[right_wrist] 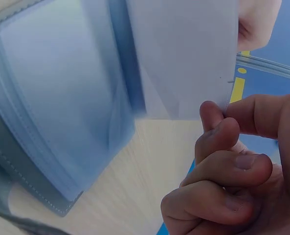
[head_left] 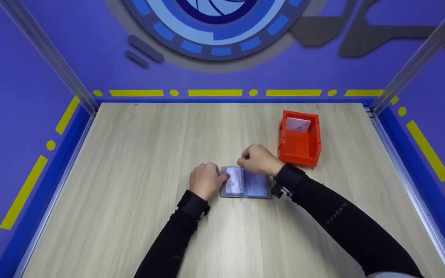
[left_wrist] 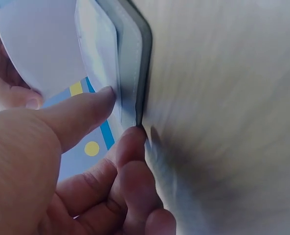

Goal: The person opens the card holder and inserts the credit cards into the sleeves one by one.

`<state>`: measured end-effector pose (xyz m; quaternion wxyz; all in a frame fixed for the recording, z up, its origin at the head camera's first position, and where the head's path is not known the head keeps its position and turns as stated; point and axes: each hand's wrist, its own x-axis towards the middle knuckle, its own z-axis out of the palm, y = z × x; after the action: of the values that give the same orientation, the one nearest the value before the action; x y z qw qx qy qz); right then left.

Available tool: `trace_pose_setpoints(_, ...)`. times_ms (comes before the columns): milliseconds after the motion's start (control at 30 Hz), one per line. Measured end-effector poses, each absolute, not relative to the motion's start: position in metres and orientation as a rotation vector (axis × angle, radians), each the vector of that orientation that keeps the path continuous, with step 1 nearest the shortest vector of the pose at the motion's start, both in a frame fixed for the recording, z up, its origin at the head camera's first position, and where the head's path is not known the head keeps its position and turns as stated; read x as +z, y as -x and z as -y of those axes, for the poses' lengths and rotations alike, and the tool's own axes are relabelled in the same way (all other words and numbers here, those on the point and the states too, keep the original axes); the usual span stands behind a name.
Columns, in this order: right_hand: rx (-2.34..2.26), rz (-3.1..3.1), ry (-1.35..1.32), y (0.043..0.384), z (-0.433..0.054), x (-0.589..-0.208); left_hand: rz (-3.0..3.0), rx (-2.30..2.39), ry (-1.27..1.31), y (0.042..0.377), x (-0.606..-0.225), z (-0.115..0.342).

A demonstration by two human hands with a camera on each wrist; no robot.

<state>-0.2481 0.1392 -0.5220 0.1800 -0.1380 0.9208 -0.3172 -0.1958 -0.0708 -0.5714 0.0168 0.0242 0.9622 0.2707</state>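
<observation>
A small card holder with a grey stitched cover lies spread on the table, with clear sleeves inside. In its left part a pale patterned card shows through the plastic. My left hand grips the holder's left side, thumb over the sleeve and fingers at the cover's edge. With thumb and forefinger my right hand pinches the corner of a raised whitish page; whether a card is inside it, I cannot tell. Bluish sleeves lie beside that page in the right wrist view.
Behind my right hand stands a red bin, with a pinkish patterned card leaning at its back wall. The wooden table is bordered by blue panels and metal rails.
</observation>
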Motion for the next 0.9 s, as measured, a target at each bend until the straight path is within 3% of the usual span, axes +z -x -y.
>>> trace_pose_setpoints(900,-0.774,-2.645,0.492,0.253,-0.112,-0.546,-3.015,0.834,-0.106,0.196,-0.567,0.070)
